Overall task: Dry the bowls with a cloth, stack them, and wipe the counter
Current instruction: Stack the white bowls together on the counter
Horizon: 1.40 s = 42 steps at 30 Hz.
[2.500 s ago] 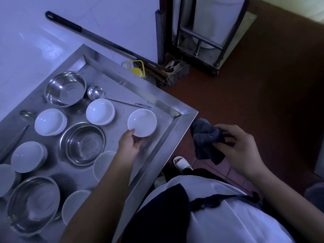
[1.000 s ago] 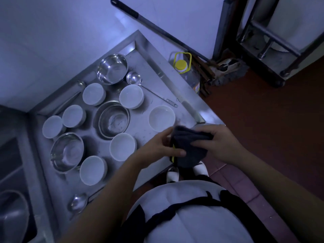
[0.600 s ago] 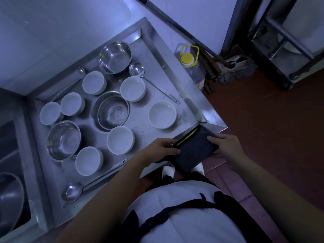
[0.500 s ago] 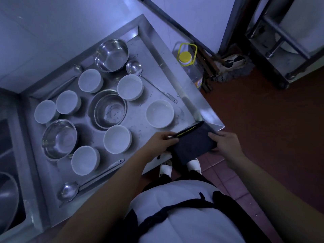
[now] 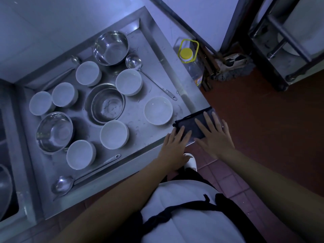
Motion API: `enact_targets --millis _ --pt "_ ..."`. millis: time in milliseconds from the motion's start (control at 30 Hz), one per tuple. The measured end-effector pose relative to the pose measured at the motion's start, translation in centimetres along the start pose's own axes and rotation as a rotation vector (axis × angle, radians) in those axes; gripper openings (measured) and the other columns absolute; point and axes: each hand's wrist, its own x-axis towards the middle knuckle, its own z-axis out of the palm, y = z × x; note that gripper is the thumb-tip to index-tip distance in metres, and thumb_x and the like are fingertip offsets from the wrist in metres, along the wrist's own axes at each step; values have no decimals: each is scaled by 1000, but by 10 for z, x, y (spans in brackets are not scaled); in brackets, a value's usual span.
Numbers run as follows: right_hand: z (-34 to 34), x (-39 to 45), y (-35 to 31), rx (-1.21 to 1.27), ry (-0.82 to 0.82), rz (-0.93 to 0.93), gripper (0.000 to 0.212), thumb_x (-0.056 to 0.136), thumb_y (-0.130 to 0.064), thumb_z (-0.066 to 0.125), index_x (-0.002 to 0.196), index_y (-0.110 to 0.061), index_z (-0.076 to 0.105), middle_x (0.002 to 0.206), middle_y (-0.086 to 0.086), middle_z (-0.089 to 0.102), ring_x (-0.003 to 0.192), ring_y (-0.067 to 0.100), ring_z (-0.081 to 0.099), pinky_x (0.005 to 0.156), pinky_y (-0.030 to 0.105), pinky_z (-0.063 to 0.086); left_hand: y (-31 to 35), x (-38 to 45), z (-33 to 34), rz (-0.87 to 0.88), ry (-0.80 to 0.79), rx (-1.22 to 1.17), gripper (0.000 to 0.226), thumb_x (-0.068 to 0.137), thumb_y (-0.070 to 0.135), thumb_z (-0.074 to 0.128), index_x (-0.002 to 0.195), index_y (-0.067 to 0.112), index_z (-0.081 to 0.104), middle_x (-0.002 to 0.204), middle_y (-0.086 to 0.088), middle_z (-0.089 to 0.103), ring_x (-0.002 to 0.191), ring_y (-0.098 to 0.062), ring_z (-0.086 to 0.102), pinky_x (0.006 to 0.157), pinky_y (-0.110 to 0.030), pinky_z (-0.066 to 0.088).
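A dark folded cloth [image 5: 194, 122] lies flat on the near right corner of the steel counter [image 5: 150, 137]. My left hand [image 5: 175, 142] presses its left end with straight fingers. My right hand [image 5: 214, 134] lies flat on its right part. Just left of the cloth stands an upright white bowl [image 5: 158, 110]. Several more white bowls, such as one [image 5: 114, 134] in the middle and one [image 5: 81, 154] near the front, sit on the counter. Among them stand three steel bowls [image 5: 105, 104].
A ladle [image 5: 133, 60] lies at the back right and another ladle [image 5: 64, 183] along the front edge. A sink [image 5: 7, 190] is at the far left. On the red floor stand an oil bottle [image 5: 192, 65], a mop [image 5: 233, 67] and a metal rack [image 5: 280, 41].
The cloth, held up folded between both hands, has been laid on the counter corner. Both hands have opened and now press flat on it.
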Motion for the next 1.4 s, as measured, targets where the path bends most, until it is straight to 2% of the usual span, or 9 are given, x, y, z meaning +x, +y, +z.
enact_targets --millis 167,333,400,500,700,833,1033,1200,1400 --pt "-2 5 23 -98 -46 -101 77 90 -81 0 156 -43 -14 163 -7 -31 148 19 -33 121 57 -6 -1 -9 7 32 56 163 95 87 42 68 162 22 14 170 -9 8 155 -41 3 122 -55 -6" --pt "-8 5 27 -101 -93 -131 77 82 -82 -16 149 -47 -28 156 -8 -43 144 19 -42 120 59 -6 -5 -20 24 27 133 258 102 64 49 80 155 24 39 163 -6 35 148 -42 33 117 -66 25" --pt "-8 6 22 -94 -103 -101 78 83 -82 -10 151 -46 -24 155 -9 -44 142 18 -43 119 59 -7 -8 -24 26 -3 134 203 101 67 45 79 156 27 35 164 -5 33 149 -42 30 117 -65 25" --pt "-10 4 13 -73 -107 -45 81 83 -82 -3 155 -47 -13 158 -10 -39 144 16 -41 117 57 -11 -15 -36 27 -79 175 87 91 86 36 64 162 32 13 171 -5 6 155 -40 1 123 -62 6" --pt "-13 -14 -34 111 120 -155 77 88 -71 29 156 -37 31 169 3 8 155 29 0 117 61 6 -58 -89 34 -421 244 -178 92 92 38 57 159 42 -5 170 0 -12 156 -30 -14 126 -51 -1" --pt "-26 -4 -81 128 53 -238 84 82 -72 36 158 -39 21 169 4 2 155 29 -2 119 59 8 -88 -134 47 -593 372 -319 91 92 40 63 160 40 2 170 -2 -2 156 -27 -7 126 -50 4" --pt "-69 85 -142 117 -191 -99 120 76 -62 77 153 -51 -15 162 -4 -34 151 34 -23 113 71 10 -123 -187 60 -812 471 -432 89 92 40 64 161 37 9 170 -7 3 156 -30 -1 125 -48 4" --pt "-73 140 -166 114 -333 52 131 68 -46 89 156 -47 -8 166 3 -22 151 45 -13 116 66 21 -161 -206 58 -820 504 -505 91 92 40 66 162 31 8 170 -9 -2 156 -32 -4 125 -50 3" --pt "-79 122 -204 44 -225 157 117 68 -45 88 155 -40 9 161 16 3 146 52 9 111 56 32 -225 -214 35 -776 655 -595 93 89 34 73 161 31 14 170 -11 2 155 -36 1 123 -54 7"
